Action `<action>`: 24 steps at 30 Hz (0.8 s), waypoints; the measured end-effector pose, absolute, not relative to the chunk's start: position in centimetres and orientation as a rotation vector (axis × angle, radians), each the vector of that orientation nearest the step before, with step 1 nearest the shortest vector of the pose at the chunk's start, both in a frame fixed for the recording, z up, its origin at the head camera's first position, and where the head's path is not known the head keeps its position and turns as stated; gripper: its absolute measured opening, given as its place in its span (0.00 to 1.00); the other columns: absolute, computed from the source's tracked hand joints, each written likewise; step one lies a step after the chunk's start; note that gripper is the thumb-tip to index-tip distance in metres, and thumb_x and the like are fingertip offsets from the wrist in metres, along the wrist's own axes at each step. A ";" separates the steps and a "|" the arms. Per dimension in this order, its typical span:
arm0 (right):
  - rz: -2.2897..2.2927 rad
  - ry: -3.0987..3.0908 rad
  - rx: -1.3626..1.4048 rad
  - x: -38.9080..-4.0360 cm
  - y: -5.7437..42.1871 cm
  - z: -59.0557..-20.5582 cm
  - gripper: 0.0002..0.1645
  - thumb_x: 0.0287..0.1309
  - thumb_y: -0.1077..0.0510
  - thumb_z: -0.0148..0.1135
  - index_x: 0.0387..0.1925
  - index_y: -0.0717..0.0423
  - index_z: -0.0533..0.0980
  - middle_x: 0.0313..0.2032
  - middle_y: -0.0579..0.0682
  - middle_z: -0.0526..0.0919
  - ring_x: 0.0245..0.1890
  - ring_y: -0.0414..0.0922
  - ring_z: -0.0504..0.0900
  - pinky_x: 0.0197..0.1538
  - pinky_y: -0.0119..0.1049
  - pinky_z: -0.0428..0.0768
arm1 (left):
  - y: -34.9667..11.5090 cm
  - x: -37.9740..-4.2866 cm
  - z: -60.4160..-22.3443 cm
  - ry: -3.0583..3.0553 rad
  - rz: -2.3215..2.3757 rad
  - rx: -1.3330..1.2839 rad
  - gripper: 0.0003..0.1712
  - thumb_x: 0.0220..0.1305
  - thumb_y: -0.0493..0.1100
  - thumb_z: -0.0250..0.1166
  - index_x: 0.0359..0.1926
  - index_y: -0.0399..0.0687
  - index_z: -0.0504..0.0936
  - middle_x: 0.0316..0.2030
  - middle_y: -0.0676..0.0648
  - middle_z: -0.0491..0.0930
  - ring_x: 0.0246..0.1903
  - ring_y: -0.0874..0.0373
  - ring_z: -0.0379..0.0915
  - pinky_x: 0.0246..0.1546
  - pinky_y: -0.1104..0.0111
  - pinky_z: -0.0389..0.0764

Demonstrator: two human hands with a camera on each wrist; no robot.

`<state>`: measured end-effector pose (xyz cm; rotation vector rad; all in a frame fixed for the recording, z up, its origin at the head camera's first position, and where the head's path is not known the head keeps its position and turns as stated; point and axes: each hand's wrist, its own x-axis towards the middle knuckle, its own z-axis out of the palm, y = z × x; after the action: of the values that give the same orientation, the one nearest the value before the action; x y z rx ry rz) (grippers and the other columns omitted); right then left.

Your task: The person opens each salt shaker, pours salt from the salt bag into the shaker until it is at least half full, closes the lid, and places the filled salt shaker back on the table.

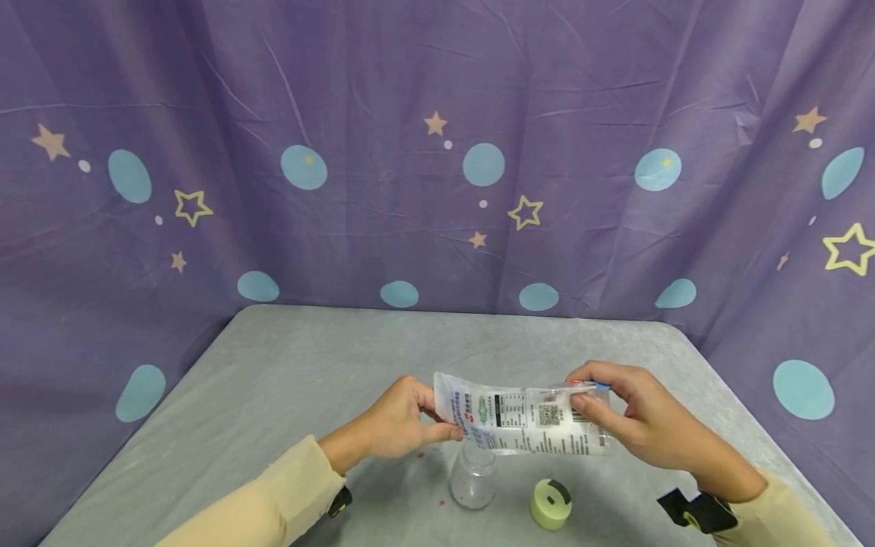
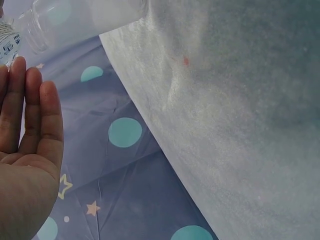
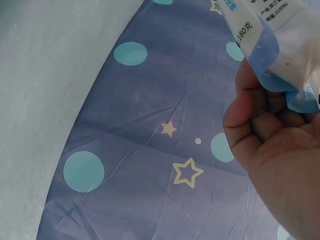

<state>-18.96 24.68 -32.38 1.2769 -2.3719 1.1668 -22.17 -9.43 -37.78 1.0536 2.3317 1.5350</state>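
Note:
A printed plastic bag [image 1: 519, 418], white and clear with labels and a square code, is held sideways above the table between my two hands. My left hand [image 1: 403, 422] pinches its left end with thumb and fingers; in the left wrist view the other fingers [image 2: 51, 117] look fairly straight. At the right end, my right hand [image 1: 642, 418] grips the bag, whose blue edge [image 3: 267, 55] shows in the right wrist view. Below the bag's left part stands a clear jar [image 1: 473, 482] without a lid, its mouth partly hidden by the bag. How much the bag contains I cannot tell.
A pale green lid [image 1: 550, 507] with a dark patch lies right of the jar. Small red bits [image 2: 186, 61] are on the grey-covered table [image 1: 328, 357]. Behind it hangs a purple curtain [image 1: 383, 182] with stars and blue spots.

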 end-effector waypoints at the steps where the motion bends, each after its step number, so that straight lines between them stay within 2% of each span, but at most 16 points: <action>1: 1.167 -2.368 1.271 -19.0 24.6 -32.5 0.20 0.65 0.74 0.61 0.46 0.47 0.80 0.35 0.40 0.85 0.32 0.38 0.83 0.36 0.32 0.80 | -9.4 -22.1 -37.8 2.328 1.537 1.053 0.05 0.59 0.37 0.77 0.38 0.45 0.92 0.34 0.51 0.90 0.38 0.61 0.87 0.39 0.70 0.84; 4: 1.162 -2.330 1.280 -19.0 24.5 -32.7 0.20 0.63 0.75 0.62 0.46 0.48 0.80 0.35 0.41 0.85 0.31 0.38 0.82 0.37 0.31 0.80 | -9.3 -22.0 -37.8 2.316 1.539 1.051 0.05 0.59 0.37 0.76 0.38 0.46 0.93 0.34 0.53 0.90 0.36 0.61 0.86 0.31 0.71 0.83; 8: 1.144 -2.326 1.263 -19.0 24.4 -32.7 0.20 0.62 0.75 0.64 0.45 0.47 0.80 0.34 0.40 0.84 0.31 0.37 0.81 0.38 0.30 0.79 | -9.3 -22.0 -37.8 2.312 1.538 1.055 0.05 0.60 0.37 0.76 0.38 0.46 0.93 0.35 0.54 0.90 0.36 0.61 0.86 0.28 0.71 0.81; 13: 1.152 -2.339 1.262 -19.0 24.4 -32.6 0.20 0.61 0.74 0.66 0.44 0.46 0.80 0.34 0.39 0.85 0.31 0.37 0.82 0.38 0.30 0.79 | -9.3 -22.1 -37.9 2.334 1.538 1.049 0.04 0.59 0.37 0.76 0.37 0.46 0.93 0.35 0.53 0.90 0.38 0.62 0.86 0.35 0.70 0.84; 19: 1.172 -2.322 1.303 -18.9 24.5 -32.7 0.20 0.58 0.74 0.68 0.46 0.49 0.80 0.35 0.42 0.86 0.32 0.38 0.83 0.34 0.30 0.80 | -9.4 -22.1 -38.0 2.338 1.540 1.031 0.05 0.58 0.37 0.77 0.36 0.46 0.93 0.35 0.52 0.90 0.38 0.61 0.87 0.36 0.70 0.84; 24: 1.148 -2.330 1.274 -18.9 24.6 -32.6 0.19 0.59 0.73 0.69 0.44 0.48 0.81 0.35 0.41 0.86 0.32 0.38 0.83 0.37 0.29 0.80 | -9.5 -22.0 -38.0 2.311 1.549 1.004 0.05 0.58 0.35 0.76 0.37 0.44 0.92 0.34 0.49 0.90 0.32 0.58 0.86 0.21 0.69 0.81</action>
<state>-18.92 24.56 -32.56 1.2737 -2.3301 1.1477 -22.00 -9.50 -38.04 1.0035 2.3111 1.5488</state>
